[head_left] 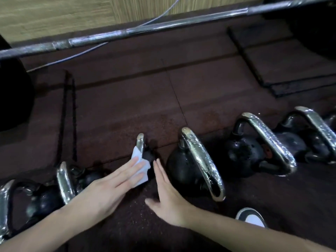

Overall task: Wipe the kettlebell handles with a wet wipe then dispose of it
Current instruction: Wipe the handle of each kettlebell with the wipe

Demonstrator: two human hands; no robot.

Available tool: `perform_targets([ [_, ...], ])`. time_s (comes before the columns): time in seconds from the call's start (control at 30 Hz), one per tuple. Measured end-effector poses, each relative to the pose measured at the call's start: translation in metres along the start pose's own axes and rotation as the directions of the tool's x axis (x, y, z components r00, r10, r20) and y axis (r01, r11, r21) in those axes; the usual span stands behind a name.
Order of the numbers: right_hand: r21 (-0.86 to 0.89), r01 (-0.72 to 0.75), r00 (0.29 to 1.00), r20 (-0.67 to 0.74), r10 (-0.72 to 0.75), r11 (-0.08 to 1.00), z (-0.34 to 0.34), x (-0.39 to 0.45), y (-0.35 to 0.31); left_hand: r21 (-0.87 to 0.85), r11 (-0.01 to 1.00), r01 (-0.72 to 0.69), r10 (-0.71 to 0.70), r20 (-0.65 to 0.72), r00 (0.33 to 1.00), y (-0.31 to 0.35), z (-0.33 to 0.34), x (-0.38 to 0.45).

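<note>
Several black kettlebells with chrome handles stand in a row on the dark rubber floor. My left hand (109, 186) lies flat with a white wet wipe (139, 166) under its fingers, pressed against the chrome handle (140, 142) of a small middle kettlebell, whose body is mostly hidden behind the wipe and my hands. My right hand (167, 193) is just right of that kettlebell, fingers straight and together, holding nothing. A bigger kettlebell (187, 171) with a wet-looking handle (201, 160) stands right beside my right hand.
Two more kettlebells (254, 151) (309, 135) stand to the right, two others (69, 180) (5, 206) to the left. A barbell (145, 30) crosses overhead at the back, with a black plate (12, 99) at left. A shoe (251, 217) shows at lower right. Stacked mats (283, 66) lie at the back right.
</note>
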State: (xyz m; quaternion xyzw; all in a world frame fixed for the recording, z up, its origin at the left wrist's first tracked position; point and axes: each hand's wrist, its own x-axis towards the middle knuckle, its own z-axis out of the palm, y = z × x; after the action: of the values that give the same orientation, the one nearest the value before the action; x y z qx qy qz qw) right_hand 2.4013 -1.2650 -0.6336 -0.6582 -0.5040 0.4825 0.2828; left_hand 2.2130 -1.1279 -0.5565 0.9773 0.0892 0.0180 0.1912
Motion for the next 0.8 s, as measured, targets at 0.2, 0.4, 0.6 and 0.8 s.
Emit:
perform_targets([
  [0.2, -0.007, -0.064, 0.995, -0.080, 0.063, 0.998, -0.044, -0.085, 0.038, -0.266, 0.935, 0.234, -0.301, -0.248, 0.921, 0.013, -0.031, 0.058],
  [0.4, 0.078, -0.200, 0.850, -0.482, 0.213, 0.977, -0.088, -0.123, 0.068, -0.351, 0.928, 0.126, -0.245, -0.320, 0.915, 0.034, -0.043, 0.138],
  [0.6, 0.081, -0.161, 0.934, -0.308, 0.179, 0.984, -0.104, -0.073, 0.072, -0.141, 0.986, -0.084, 0.062, -0.153, 0.986, 0.053, -0.023, 0.149],
  [0.8, 0.188, -0.121, 0.957, -0.239, 0.165, 0.975, -0.106, -0.054, 0.082, -0.016, 0.925, -0.379, 0.376, -0.074, 0.924, 0.066, -0.011, 0.126],
])
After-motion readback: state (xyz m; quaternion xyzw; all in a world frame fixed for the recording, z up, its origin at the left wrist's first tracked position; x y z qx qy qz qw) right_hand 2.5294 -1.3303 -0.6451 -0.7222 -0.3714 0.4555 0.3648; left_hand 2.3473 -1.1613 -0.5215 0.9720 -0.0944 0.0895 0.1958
